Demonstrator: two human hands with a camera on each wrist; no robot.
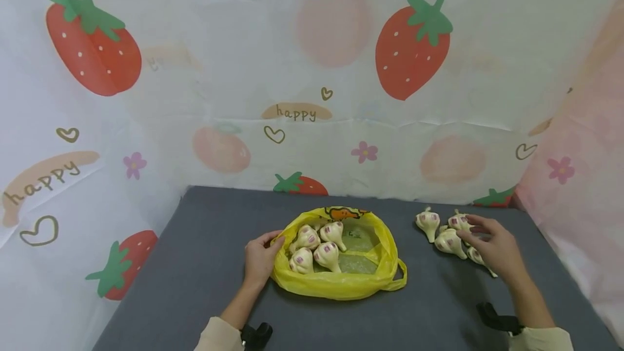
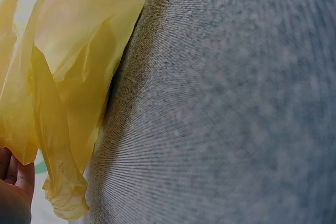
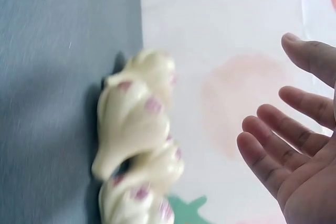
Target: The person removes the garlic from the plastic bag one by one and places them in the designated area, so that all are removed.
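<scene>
Nearest you: both forearms come in from the near edge, cream cuffs [image 1: 219, 335] at the wrists and black wrist-worn devices [image 1: 497, 318] below the palms, leaving your fingers unobstructed.

The tabletop is covered in dark grey ribbed fabric [image 1: 205, 280]; its texture probably helps rounded things sit without rolling.

On it, at the middle, rests a thin yellow plastic bag [image 1: 336, 288], mouth up and spread wide, a handle loop [image 1: 397, 284] flopped out to the right. Your left hand [image 1: 260, 261] pinches its left rim, thumb over the edge; the left wrist view shows only fingertips beside the folded film. Judged purpose: film this limp would sag inward, so the grip steadies the mouth. Holding at the side leaves the opening unblocked from above.

Inside, toward the left, lie cream-white garlic bulbs with purple patches [image 1: 327, 256]. Four show plainly, perhaps another behind. Their weight likely helps anchor the base on your holding side.

To the right of the bag, well apart from it, lies a loose cluster of similar bulbs [image 1: 450, 242], at least four, some touching. Your right hand [image 1: 499, 248] hovers over its right side, fingers spread apart and gripping nothing; the right wrist view shows a gap to the bulbs. The cluster's place suits that hand's reach, so your arms need not cross.

Farthest: a white strawberry-print cloth backdrop [image 1: 292, 150] stands behind the table.
</scene>
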